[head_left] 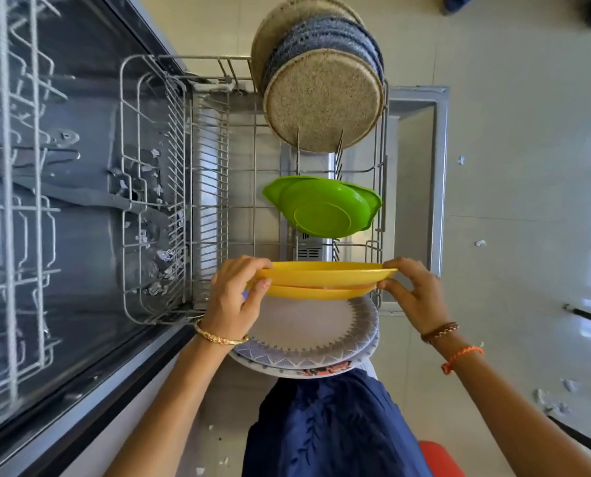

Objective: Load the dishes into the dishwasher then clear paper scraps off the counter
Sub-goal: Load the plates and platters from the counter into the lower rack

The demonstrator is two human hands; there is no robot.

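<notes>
Clearly the loading step is in hand: the left hand (234, 294) and right hand (414, 294) each pinch an opposite rim of the yellow plates (325, 275), two shallow plastic ones nested edge-on, held over the lower rack (156, 187) near the green dish (321, 208). Next they likely need tilting upright and guiding between free tines.

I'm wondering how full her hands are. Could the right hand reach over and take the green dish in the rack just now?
Probably not yet. The right hand pinches one edge of the yellow plates, the left hand the other. The green dish stands just beyond, with nothing between, so only the grip prevents it.
</notes>
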